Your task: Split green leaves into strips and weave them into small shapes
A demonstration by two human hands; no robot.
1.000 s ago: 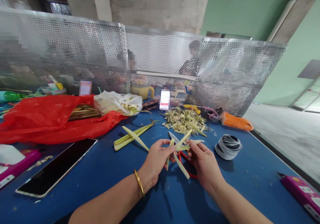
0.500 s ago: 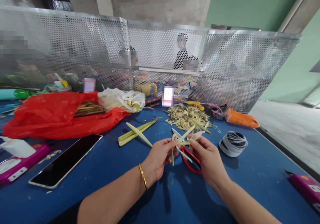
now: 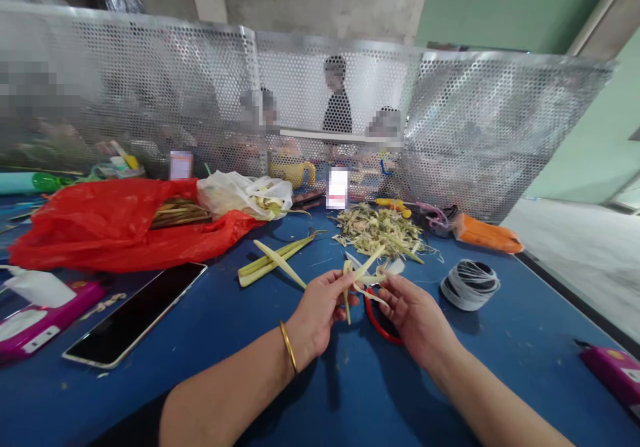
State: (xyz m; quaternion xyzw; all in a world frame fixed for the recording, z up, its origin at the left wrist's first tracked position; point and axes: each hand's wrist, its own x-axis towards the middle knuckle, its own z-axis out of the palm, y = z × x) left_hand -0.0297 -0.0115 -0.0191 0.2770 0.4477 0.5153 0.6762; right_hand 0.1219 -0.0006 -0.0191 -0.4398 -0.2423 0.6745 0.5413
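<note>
My left hand (image 3: pixel 317 314) is closed, pinching crossed pale green leaf strips (image 3: pixel 371 264) between thumb and fingers. Opposite it, my right hand (image 3: pixel 420 310) has its fingertips closed on the right end of a strip in the same bunch. One narrow end hangs below the left fingers. Just under the hands lies a pair of scissors with red handles (image 3: pixel 373 315), partly covered by my right hand. Several longer leaf pieces (image 3: pixel 273 262) rest on the blue table to the left of my hands. Beyond the fingertips is a heap of leaf scraps (image 3: pixel 383 230).
A roll of whitish twine (image 3: pixel 470 286) stands at right, near an orange packet (image 3: pixel 487 234). At left are a black phone (image 3: pixel 137 314), a red plastic bag (image 3: pixel 100 224) and a purple power strip (image 3: pixel 37 330). A perforated metal screen (image 3: pixel 320 87) borders the back, with people behind.
The right fingers have shifted along the strip and spread slightly, while the left hand keeps its pinch. Behind the screen, a standing person has moved left.
</note>
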